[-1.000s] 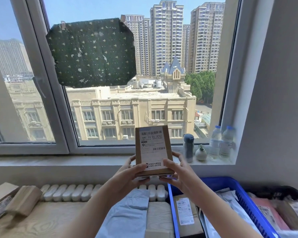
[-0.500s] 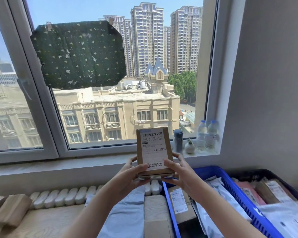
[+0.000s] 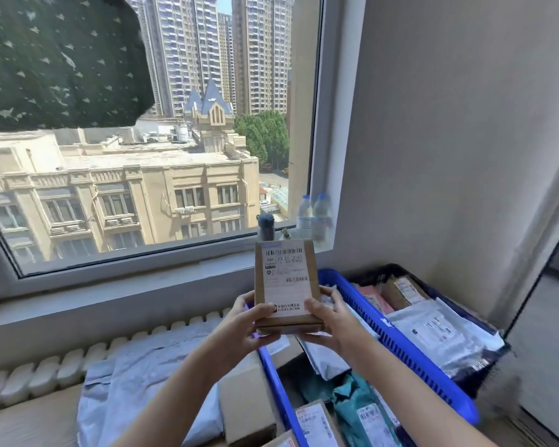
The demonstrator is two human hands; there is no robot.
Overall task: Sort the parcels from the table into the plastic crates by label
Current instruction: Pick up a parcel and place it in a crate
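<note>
A small brown cardboard parcel point(image 3: 284, 279) with a white shipping label stands upright in front of me, held at its lower end. My left hand point(image 3: 244, 324) grips its lower left edge, thumb across the label. My right hand point(image 3: 328, 319) grips the lower right edge. The parcel hangs above the near left corner of the blue plastic crate point(image 3: 400, 346), which holds several boxes and poly mailers. Right of it, a dark crate point(image 3: 397, 269) is full of white and pink parcels. Grey mailers point(image 3: 142, 382) and a brown box point(image 3: 246, 401) lie on the wooden table.
A white radiator point(image 3: 62, 362) runs along the table's back edge under the window sill. On the sill stand two water bottles point(image 3: 313, 217) and a dark flask point(image 3: 265, 227). A grey wall point(image 3: 449, 156) closes the right side.
The view has swung right and down, so both crates show more fully. The parcel stays upright in both hands and now sits over the blue crate's left edge.
</note>
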